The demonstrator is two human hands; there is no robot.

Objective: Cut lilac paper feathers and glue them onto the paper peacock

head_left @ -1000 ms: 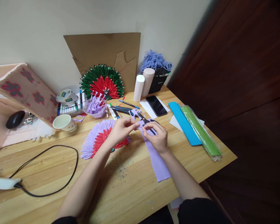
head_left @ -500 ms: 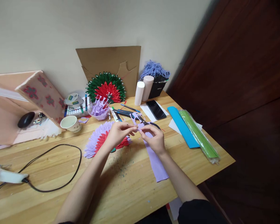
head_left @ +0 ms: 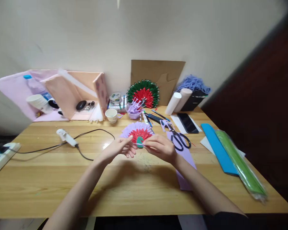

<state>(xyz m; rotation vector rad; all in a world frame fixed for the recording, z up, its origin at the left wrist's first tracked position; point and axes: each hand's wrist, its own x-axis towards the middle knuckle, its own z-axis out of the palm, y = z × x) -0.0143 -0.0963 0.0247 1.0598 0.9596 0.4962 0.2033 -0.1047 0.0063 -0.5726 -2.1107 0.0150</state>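
The left hand (head_left: pixel 122 148) has loosely spread fingers; whether they touch the lilac scrap (head_left: pixel 138 144) is unclear. The right hand (head_left: pixel 160 147) pinches the scrap's right end. Both hands, earlier beside the scissors (head_left: pixel 174 131), are now at the paper fan (head_left: pixel 137 129), whose green head (head_left: pixel 139 140) shows behind the scrap. Blur obscures the scrap's shape; fingers cover the fan's lower edges.
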